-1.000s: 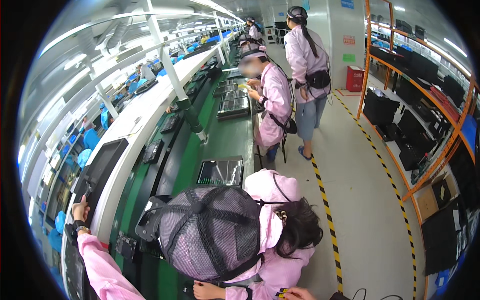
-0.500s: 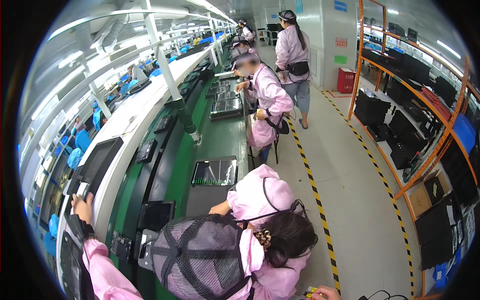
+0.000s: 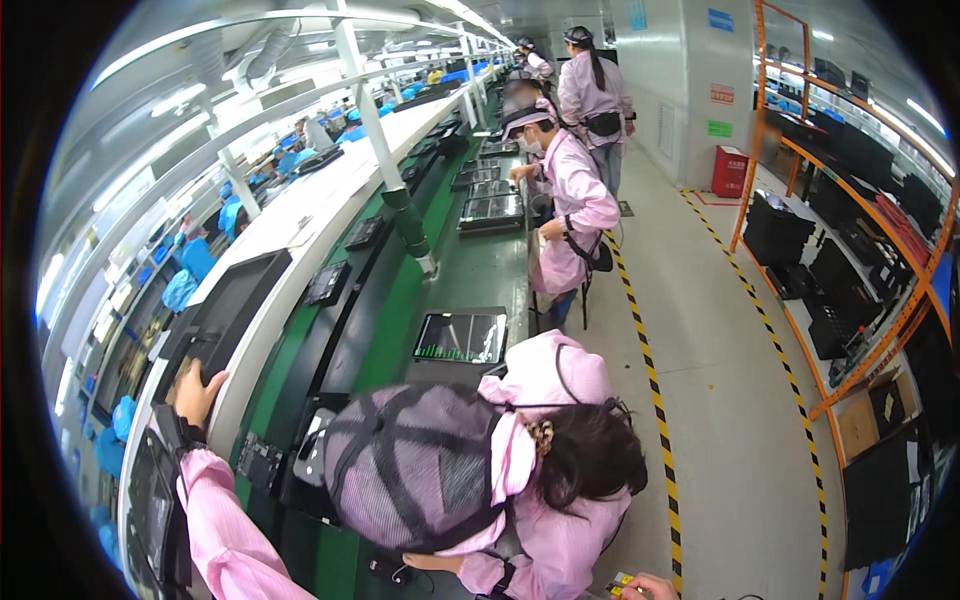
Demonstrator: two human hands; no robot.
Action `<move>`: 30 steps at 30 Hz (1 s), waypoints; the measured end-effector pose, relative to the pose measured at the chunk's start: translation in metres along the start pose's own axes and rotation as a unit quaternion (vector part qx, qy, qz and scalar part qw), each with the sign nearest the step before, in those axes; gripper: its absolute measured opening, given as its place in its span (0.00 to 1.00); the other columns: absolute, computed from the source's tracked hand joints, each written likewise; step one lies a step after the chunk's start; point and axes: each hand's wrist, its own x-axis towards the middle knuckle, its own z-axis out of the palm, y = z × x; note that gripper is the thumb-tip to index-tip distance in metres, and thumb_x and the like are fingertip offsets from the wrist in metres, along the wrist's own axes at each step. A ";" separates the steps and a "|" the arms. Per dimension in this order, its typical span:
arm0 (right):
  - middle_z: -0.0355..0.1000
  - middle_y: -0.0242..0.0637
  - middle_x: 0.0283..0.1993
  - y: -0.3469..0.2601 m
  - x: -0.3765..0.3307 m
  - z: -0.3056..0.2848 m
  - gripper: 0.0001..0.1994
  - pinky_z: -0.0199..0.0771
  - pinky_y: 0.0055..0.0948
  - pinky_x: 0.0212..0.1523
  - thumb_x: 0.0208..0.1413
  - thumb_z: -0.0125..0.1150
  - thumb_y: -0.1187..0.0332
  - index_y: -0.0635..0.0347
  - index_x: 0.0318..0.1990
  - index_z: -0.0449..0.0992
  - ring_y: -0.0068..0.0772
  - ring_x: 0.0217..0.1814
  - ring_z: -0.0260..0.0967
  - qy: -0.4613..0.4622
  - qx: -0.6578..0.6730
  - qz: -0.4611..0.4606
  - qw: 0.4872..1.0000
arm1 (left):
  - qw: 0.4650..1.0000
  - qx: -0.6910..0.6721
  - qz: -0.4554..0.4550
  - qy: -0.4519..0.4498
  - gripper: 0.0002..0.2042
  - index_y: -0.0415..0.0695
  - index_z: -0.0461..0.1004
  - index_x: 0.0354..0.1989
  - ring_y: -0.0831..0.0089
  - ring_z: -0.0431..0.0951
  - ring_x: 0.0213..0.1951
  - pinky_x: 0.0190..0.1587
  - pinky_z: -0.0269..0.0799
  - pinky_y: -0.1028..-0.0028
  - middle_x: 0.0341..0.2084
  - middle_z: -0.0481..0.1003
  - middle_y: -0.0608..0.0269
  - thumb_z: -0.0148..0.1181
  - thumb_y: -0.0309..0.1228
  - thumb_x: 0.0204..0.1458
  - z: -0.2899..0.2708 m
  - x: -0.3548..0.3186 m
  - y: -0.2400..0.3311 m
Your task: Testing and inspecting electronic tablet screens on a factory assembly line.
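My left hand (image 3: 200,396) reaches over the near end of a long black tray (image 3: 240,300) on the white ledge. Its thumb stands apart from the fingers, which are partly hidden at the tray's edge; I see nothing held. Below that wrist, a dark flat panel (image 3: 150,510) lies along the ledge. At the bottom edge, my right hand (image 3: 652,588) is mostly cut off, its fingers closed on a small yellow-and-black object (image 3: 620,580) whose kind I cannot make out.
A co-worker in a dark mesh cap (image 3: 400,470) leans close in front, covering part of the green bench. A screen panel (image 3: 462,336) lies beyond, and a circuit board (image 3: 260,462) sits on the line. Orange shelving (image 3: 800,150) stands right of the aisle.
The view has shifted left, so the scene sits further right. My left hand no longer shows the small whitish piece and now reaches into the tray. A co-worker's hand has appeared low at the bench.
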 end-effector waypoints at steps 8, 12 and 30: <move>0.70 0.33 0.34 0.003 0.044 0.006 0.08 0.66 0.20 0.35 0.55 0.54 0.70 0.67 0.36 0.73 0.22 0.35 0.68 -0.142 -0.035 -0.039 0.988 | 0.997 -0.005 0.007 -0.074 0.40 0.38 0.63 0.33 0.48 0.74 0.35 0.37 0.69 0.59 0.29 0.73 0.43 0.68 0.61 0.20 -0.026 -0.003 0.051; 0.70 0.33 0.33 0.006 0.061 0.013 0.08 0.66 0.20 0.35 0.55 0.54 0.70 0.67 0.36 0.73 0.23 0.35 0.68 -0.192 -0.045 -0.058 0.979 | 0.996 0.031 -0.022 -0.082 0.42 0.37 0.66 0.33 0.51 0.75 0.34 0.38 0.71 0.61 0.29 0.73 0.44 0.66 0.65 0.19 -0.028 -0.007 0.047; 0.69 0.34 0.30 0.018 0.081 0.047 0.06 0.65 0.21 0.34 0.54 0.53 0.72 0.67 0.31 0.70 0.24 0.34 0.68 -0.189 -0.035 -0.086 0.978 | 0.992 0.049 0.069 -0.095 0.23 0.35 0.64 0.37 0.51 0.76 0.35 0.36 0.71 0.58 0.32 0.73 0.43 0.55 0.46 0.47 -0.024 -0.015 0.071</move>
